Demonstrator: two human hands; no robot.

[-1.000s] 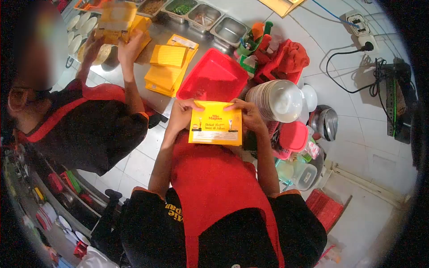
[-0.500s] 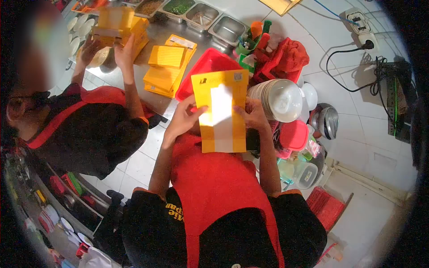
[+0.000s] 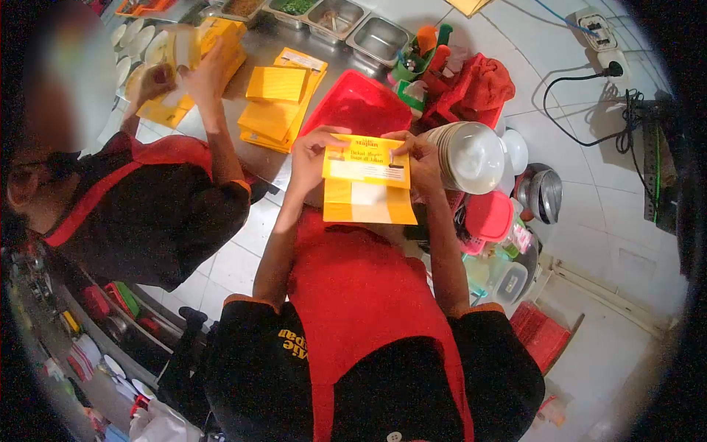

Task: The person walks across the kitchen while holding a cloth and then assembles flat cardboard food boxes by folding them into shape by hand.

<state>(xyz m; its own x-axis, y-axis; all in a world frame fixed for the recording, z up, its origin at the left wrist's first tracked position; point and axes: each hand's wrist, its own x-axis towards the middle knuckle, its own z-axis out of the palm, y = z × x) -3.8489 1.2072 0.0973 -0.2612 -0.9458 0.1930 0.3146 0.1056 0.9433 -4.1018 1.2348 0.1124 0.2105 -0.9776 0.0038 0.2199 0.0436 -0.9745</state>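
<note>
A yellow printed paper (image 3: 368, 202) is held in front of the red apron, its upper part folded over with the printed side showing and a white patch visible below the fold. My left hand (image 3: 313, 158) pinches its upper left corner. At the upper right corner, my right hand (image 3: 420, 162) grips it between thumb and fingers. Just beyond the paper is a red tray (image 3: 361, 103). Yellow papers (image 3: 276, 110) lie stacked on the metal counter to the left of the tray.
A co-worker (image 3: 155, 199) at the left handles another yellow paper. Metal food containers (image 3: 379, 38) line the back. On the right are stacked bowls (image 3: 475, 158), a red basket with a cloth (image 3: 486, 85), a red-lidded container (image 3: 489, 216) and a black cable (image 3: 567, 88).
The paper, opened out half a second ago, is now folded over at the top. Both my hands have risen slightly with it. The co-worker's paper has been lowered and opened.
</note>
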